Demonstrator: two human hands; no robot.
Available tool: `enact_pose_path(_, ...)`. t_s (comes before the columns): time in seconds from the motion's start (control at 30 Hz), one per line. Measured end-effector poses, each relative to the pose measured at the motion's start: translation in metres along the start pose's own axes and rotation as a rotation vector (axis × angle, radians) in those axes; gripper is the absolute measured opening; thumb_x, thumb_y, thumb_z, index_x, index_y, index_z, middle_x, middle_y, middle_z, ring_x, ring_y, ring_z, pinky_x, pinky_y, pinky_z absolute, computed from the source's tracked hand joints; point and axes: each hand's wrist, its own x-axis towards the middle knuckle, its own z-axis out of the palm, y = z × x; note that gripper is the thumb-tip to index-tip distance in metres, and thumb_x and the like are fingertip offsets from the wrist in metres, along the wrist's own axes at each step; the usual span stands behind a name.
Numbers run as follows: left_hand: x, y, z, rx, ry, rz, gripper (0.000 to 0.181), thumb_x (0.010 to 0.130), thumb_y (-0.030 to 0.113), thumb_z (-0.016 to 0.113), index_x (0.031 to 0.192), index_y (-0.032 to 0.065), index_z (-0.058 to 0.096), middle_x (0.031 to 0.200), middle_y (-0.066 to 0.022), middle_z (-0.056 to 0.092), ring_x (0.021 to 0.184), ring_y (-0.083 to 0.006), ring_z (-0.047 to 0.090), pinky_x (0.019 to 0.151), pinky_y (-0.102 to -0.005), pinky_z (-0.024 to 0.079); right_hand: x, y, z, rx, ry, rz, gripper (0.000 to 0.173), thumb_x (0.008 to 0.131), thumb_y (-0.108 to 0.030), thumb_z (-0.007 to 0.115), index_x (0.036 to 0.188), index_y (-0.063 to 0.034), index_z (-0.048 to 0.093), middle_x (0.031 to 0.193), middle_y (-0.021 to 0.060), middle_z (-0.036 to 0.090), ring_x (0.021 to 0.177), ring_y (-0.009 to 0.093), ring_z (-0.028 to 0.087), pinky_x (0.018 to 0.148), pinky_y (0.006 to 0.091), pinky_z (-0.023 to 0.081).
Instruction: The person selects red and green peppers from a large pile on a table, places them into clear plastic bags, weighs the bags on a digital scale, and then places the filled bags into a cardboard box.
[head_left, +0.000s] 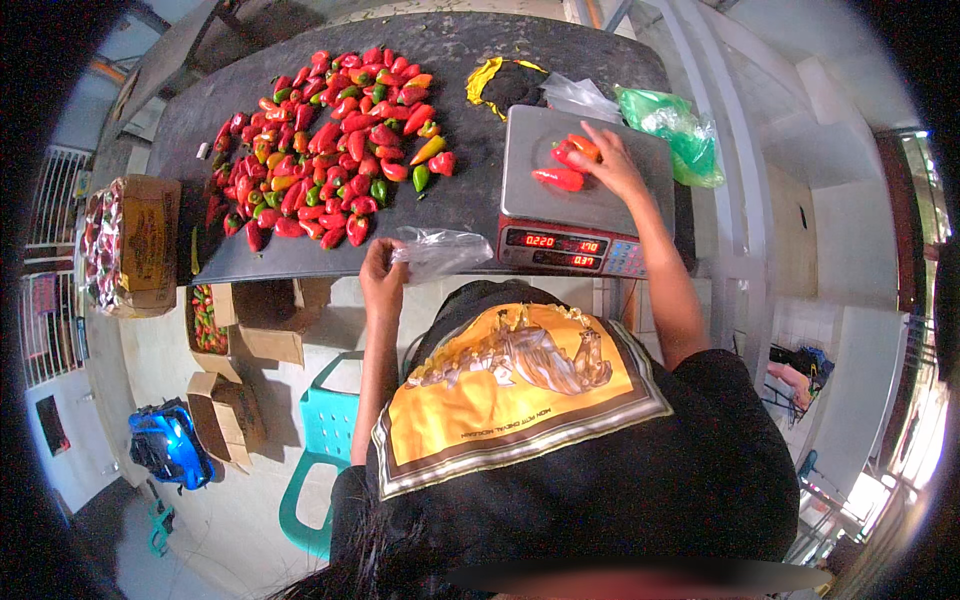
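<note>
My left hand (384, 264) grips the mouth of a clear plastic bag (442, 253) at the table's front edge. To the right, a digital weighing scale (517, 195) stands on the black tabletop, its red display lit. Over its metal plate, my right hand (613, 165) has its thumb and fingers spread around an orange-red pepper (585, 145) and a red pepper (562, 154). Whether it holds them or only touches them is not clear. Another red pepper (559, 179) lies on the plate nearer to me. A large spread of mostly red peppers (322, 150) covers the table's left side.
Behind the scale lie a black-and-yellow cloth item (510, 82), clear plastic (581, 97) and a green plastic bag (675, 135). A pepper-filled cardboard box (150, 247) stands left. Below are open cardboard boxes (262, 322), a green plastic chair (328, 420) and a blue bag (172, 442).
</note>
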Motion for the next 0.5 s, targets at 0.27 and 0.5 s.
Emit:
enact_pose_path(0.27,-0.005,0.005,-0.001,0.005,0.002,-0.008,0.01,0.082,0.002,0.054,0.092,0.0046,0.053,0.078,0.001,0.052,0.062,-0.0064,0.049,0.053,-0.0205,0.039,-0.005,-0.044,0.001,-0.372,-0.257,-0.047,0.109,0.052,-0.069,0.072,0.144,-0.0345,0.022,0.15,0.0208,0.012,0.135,0.046,0.016,0.099,0.0696,0.02)
enact_pose_path(0.5,-0.006,0.002,-0.008,0.019,0.03,-0.018,0.01,0.083,0.002,0.054,0.093,0.0049,0.053,0.08,0.0014,0.052,0.064,-0.0061,0.048,0.054,-0.0204,0.039,-0.001,-0.047,-0.003,-0.328,-0.25,-0.039,0.111,0.054,-0.066,0.073,0.145,-0.0323,0.019,0.15,0.0194,0.013,0.136,0.043,0.014,0.099,0.0704,0.019)
